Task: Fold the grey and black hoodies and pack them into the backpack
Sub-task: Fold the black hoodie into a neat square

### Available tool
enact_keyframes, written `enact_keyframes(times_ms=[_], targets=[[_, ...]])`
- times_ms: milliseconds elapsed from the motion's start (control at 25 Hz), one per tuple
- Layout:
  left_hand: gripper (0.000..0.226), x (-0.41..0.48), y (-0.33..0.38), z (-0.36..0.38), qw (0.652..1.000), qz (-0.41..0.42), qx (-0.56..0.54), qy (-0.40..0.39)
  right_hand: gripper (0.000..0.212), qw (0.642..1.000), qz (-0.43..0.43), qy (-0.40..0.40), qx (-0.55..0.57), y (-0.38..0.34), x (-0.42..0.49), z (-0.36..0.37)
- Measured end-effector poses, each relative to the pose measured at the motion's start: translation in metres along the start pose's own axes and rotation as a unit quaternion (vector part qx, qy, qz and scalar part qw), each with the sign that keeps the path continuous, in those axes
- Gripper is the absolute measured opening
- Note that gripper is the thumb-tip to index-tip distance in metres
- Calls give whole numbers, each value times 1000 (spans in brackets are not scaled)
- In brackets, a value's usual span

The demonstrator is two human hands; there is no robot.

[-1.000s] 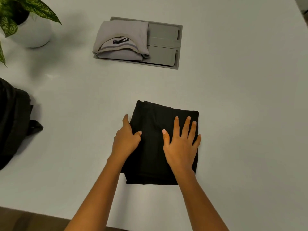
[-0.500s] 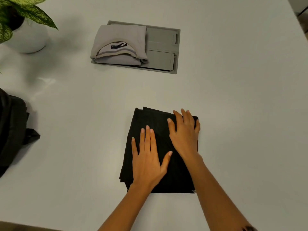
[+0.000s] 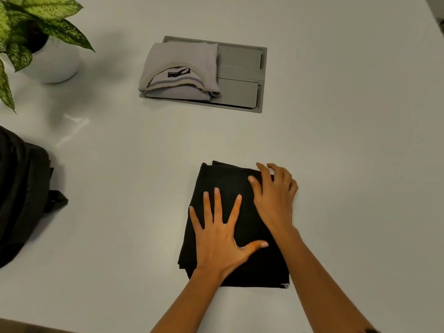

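The black hoodie (image 3: 223, 179) lies folded into a compact rectangle on the white table (image 3: 348, 152), near the front. My left hand (image 3: 218, 241) presses flat on its middle with fingers spread wide. My right hand (image 3: 274, 198) rests on the hoodie's far right corner, its fingers bent with the tips at the far edge and motion-blurred; no cloth is lifted. The grey hoodie (image 3: 180, 58) sits folded farther back, its neck label showing. The black backpack (image 3: 19, 188) lies at the left edge, partly out of view.
The grey hoodie lies on a grey recessed panel (image 3: 240, 92) set into the table. A leafy plant in a white pot (image 3: 57, 66) stands at the back left. The table's front edge runs along the bottom left.
My left hand moved from the hoodie's left edge onto its middle and spread its fingers. My right hand slid to the far right corner and bent its fingers.
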State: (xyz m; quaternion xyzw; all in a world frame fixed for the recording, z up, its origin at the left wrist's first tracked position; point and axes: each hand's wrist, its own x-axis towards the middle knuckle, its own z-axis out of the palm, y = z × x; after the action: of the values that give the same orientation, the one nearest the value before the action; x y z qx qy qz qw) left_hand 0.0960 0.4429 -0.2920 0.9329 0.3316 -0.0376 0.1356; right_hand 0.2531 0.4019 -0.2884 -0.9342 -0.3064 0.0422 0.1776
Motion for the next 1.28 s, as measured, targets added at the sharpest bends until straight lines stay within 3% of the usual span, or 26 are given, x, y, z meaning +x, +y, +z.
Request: enact_keyframes(times_ms=[80,240,360,440,520,720,800,1000,1080,1160,1280], targets=[[119,1,0,-1,1000,7,8,2,52,999,-28,-20,-29,16,-37,-2],[119,-5,-4,-5,999,32,10,8,64,997,22,-77,-10,46,-53,-2],[85,-32,-7,-1,985,143,-58,79,65,993,40,-45,100,51,-41,-7],[54,-56,-3,7,959,243,-83,119,57,987,55,-21,149,60,-28,-12],[37,-69,4,15,947,276,-81,142,42,985,80,-25,153,67,-11,-16],[11,-60,6,19,934,277,-104,200,18,982,113,9,153,62,11,-11],[9,-67,0,17,935,271,-120,192,17,983,117,36,136,62,14,-10],[21,-66,2,5,946,261,-119,151,23,989,96,10,109,66,12,-14],[27,-61,-3,-7,950,205,-164,167,29,988,90,31,123,62,3,-20],[29,-61,-7,-15,955,103,-200,195,36,991,30,41,121,47,-4,-21],[51,-54,3,-9,974,7,-169,151,48,988,-117,-72,69,16,-7,-12]])
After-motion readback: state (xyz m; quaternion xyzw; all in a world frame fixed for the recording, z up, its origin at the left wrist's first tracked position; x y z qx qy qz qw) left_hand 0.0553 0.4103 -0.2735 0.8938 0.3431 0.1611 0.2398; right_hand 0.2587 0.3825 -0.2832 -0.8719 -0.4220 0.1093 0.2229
